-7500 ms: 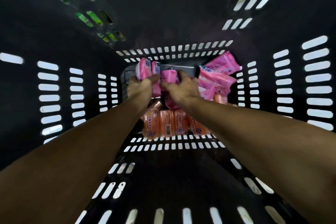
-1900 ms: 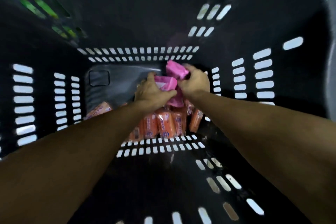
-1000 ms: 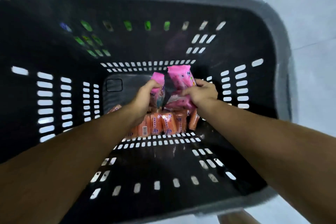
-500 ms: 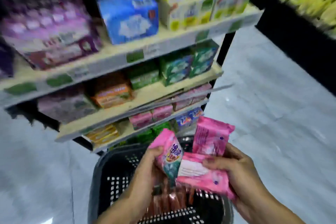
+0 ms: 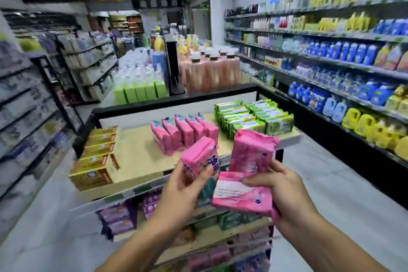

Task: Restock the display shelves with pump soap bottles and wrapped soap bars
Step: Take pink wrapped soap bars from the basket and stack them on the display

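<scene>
My left hand (image 5: 187,185) grips one pink wrapped soap pack (image 5: 202,159) upright. My right hand (image 5: 280,187) holds two pink soap packs, one lying flat (image 5: 241,197) and one standing behind it (image 5: 254,150). Both hands hover in front of the top display shelf (image 5: 136,154), just below its front edge. On that shelf stands a row of pink soap packs (image 5: 183,131), with green soap packs (image 5: 254,117) to the right and yellow-gold soap boxes (image 5: 97,157) to the left.
Lower shelves of the same unit hold purple packs (image 5: 119,216) and more soap. A long wall of shelves with blue and yellow bottles (image 5: 344,68) runs on the right. Peach pump bottles (image 5: 212,68) and green boxes (image 5: 141,93) stand behind. Grey floor lies on both sides.
Both hands have lifted the pink packs out of the black basket and up to the top shelf. The view has swung up from the basket to the shop aisle.
</scene>
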The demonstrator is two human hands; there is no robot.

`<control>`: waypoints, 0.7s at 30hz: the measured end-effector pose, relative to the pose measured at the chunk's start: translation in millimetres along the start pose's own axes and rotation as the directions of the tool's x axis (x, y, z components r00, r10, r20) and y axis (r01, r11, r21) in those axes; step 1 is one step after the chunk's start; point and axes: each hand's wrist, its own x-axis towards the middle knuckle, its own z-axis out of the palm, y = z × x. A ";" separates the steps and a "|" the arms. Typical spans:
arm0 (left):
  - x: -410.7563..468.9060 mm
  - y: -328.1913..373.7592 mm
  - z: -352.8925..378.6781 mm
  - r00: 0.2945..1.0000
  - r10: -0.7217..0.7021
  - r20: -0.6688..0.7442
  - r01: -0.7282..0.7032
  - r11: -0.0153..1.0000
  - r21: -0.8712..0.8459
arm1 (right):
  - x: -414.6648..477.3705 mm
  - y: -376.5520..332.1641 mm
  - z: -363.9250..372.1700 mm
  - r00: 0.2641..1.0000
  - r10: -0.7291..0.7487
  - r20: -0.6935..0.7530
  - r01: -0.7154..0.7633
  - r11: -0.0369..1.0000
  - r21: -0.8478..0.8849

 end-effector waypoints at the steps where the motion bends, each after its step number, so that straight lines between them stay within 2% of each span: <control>1: 2.4 13.6 1.4 0.998 0.042 -0.057 -0.040 0.999 0.026 | 2.7 -11.5 6.8 0.999 0.020 0.026 -0.020 1.000 0.012; 3: 7.6 30.6 -1.4 0.983 0.077 -0.166 -0.070 0.996 0.053 | 10.1 -27.6 19.8 0.995 0.081 0.064 -0.082 0.997 0.013; 7: 14.0 37.1 -24.8 0.926 -0.045 -0.376 0.051 0.999 0.004 | 22.0 -34.0 42.9 0.958 0.275 0.086 -0.276 0.961 0.005; 9: 20.1 31.5 -43.8 0.887 -0.086 -0.454 0.113 0.993 0.032 | 29.0 -26.7 51.7 0.926 0.363 0.104 -0.364 0.931 -0.003; 12: 42.4 22.1 -75.8 0.856 -0.139 -0.499 0.181 0.983 0.037 | 47.1 -12.4 65.2 0.907 0.415 0.073 -0.415 0.910 -0.018; 21: 97.1 -15.1 -131.9 0.840 -0.237 -0.488 0.314 0.946 0.081 | 102.7 11.7 117.1 0.937 0.344 -0.064 -0.347 0.936 -0.056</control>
